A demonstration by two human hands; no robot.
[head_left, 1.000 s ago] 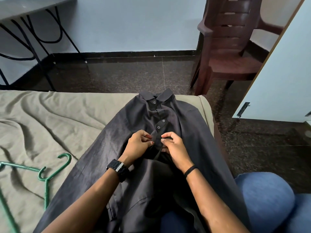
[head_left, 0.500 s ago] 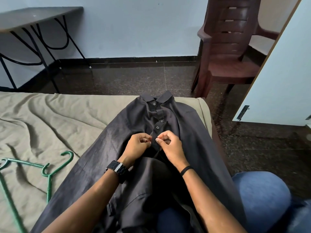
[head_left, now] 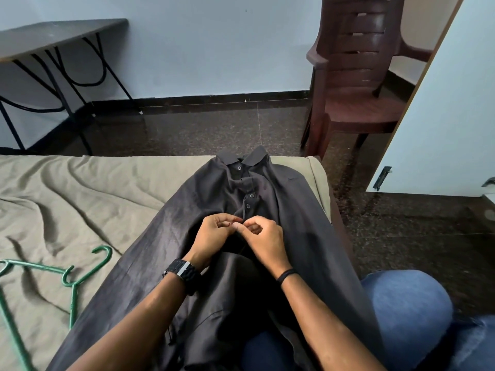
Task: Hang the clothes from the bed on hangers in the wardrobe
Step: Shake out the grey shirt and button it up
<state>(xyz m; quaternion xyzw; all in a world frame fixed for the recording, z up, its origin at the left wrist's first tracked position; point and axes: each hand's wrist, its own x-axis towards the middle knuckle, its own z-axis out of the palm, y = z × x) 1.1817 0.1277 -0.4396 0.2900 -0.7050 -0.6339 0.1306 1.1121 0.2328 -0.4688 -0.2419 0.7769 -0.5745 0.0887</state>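
**Dark shirt on the bed, both hands at its button placket**

No brand, label or writing can be read anywhere in the view (the watch face is turned away).

The dark grey shirt (head_left: 281, 210) is a woven, faintly glossy cloth with soft creases; it lies front-up along the right edge of the bed (head_left: 80, 199), collar toward the far right corner, its lower part draped over the person's lap in blue denim. Small round dark buttons run down its placket, the upper ones fastened.

The left hand (head_left: 211, 236) and the right hand (head_left: 265, 239) meet at the placket just below the lowest fastened button. Each has its fingers curled, thumb and fingertips pinching the shirt's front edge; the two sets of fingertips touch. The left wrist carries a black watch (head_left: 182, 274) with a blocky link strap, the right a thin black band.

The bed's sheet is olive-beige, matte and deeply wrinkled. Near its left edge lie thin green hangers (head_left: 72, 282) with hooked ends, well apart from the shirt.

On the speckled dark stone floor stand a glossy brown moulded plastic chair (head_left: 359, 76) with a slatted back, and a flat-topped table (head_left: 53, 36) on bent black metal legs.
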